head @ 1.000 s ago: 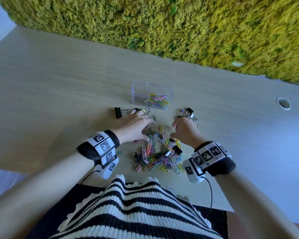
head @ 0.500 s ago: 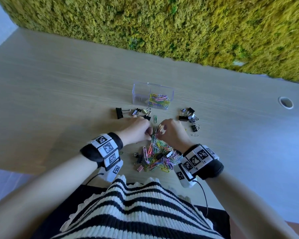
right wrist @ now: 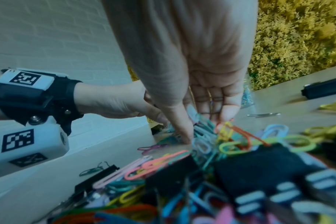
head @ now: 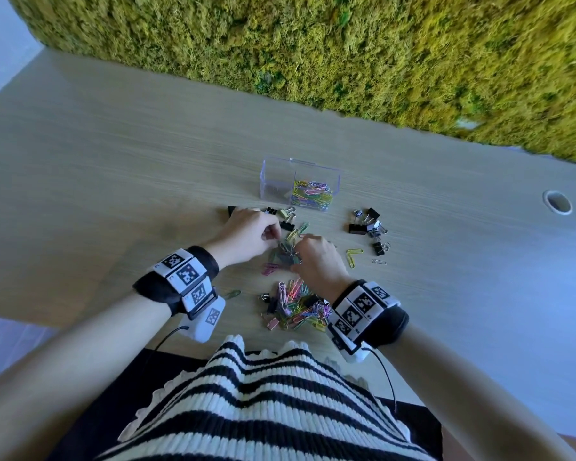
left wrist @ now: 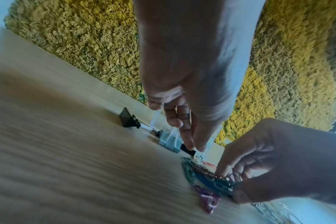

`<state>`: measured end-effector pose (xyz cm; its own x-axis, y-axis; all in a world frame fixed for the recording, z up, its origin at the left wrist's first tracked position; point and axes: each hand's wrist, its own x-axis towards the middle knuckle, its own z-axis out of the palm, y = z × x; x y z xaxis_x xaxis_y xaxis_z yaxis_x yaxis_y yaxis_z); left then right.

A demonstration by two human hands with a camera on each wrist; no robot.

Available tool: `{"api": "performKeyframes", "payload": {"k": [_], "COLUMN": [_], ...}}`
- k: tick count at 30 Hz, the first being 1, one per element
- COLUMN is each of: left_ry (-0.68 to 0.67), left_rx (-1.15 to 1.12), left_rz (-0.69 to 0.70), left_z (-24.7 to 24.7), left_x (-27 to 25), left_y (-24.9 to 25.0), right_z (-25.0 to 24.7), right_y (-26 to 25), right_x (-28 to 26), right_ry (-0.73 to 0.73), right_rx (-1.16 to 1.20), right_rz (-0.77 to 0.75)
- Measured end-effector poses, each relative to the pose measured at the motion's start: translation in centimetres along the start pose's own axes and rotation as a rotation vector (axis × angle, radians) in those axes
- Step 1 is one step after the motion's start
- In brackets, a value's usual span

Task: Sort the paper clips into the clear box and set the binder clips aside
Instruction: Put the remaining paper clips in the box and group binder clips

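A clear box (head: 273, 184) stands on the table past my hands, with coloured paper clips (head: 311, 194) in its right part. My hands meet over a small bunch of paper clips (head: 281, 257) (left wrist: 207, 178) (right wrist: 203, 136) pulled away from the mixed pile (head: 296, 307) (right wrist: 163, 174). My right hand (head: 300, 257) (left wrist: 226, 181) (right wrist: 205, 128) has its fingers curled round this bunch. The thumb and forefinger of my left hand (head: 273, 237) (left wrist: 196, 149) point down at the bunch's far edge; a pinch cannot be made out. Binder clips (head: 285, 212) (left wrist: 128, 119) lie just beyond the left hand, and another group of binder clips (head: 368, 224) lies to the right.
Loose yellow paper clips (head: 353, 256) and a silver one (head: 378, 261) lie right of my right hand. A green clip (head: 231, 293) sits by my left wrist. The wooden table (head: 113, 178) ends at a moss wall (head: 346, 54). A cable hole (head: 557, 201) is at the far right.
My right hand moved left from the right binder clip group to meet the left hand. Together they drew a small bunch of paper clips away from the pile, towards the box.
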<state>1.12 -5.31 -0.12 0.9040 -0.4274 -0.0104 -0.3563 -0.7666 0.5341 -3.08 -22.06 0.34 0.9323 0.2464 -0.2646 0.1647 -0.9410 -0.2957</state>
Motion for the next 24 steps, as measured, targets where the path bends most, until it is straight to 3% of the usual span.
{"api": "performKeyframes", "payload": {"k": [6, 9, 15, 24], "left_ry": [-0.034, -0.113, -0.226, -0.217], "left_rx": [0.040, 0.117, 0.285, 0.320], "left_rz": [-0.008, 0.037, 0.095, 0.160], "left_z": [0.2, 0.6, 0.8, 1.3], "left_x": [0.2, 0.3, 0.2, 0.1], "left_y": [-0.4, -0.3, -0.3, 0.2], "right_z": [0.0, -0.4, -1.4, -2.8], "right_y": [1.7, 2.8, 4.6, 5.5], "right_x": [0.1, 0.0, 0.1, -0.1], "right_ry": [0.088, 0.133, 0.138, 0.169], "right_rx": [0.038, 0.039, 0.476, 0.756], "right_rz": [0.004, 0.015, 0.136, 0.164]}}
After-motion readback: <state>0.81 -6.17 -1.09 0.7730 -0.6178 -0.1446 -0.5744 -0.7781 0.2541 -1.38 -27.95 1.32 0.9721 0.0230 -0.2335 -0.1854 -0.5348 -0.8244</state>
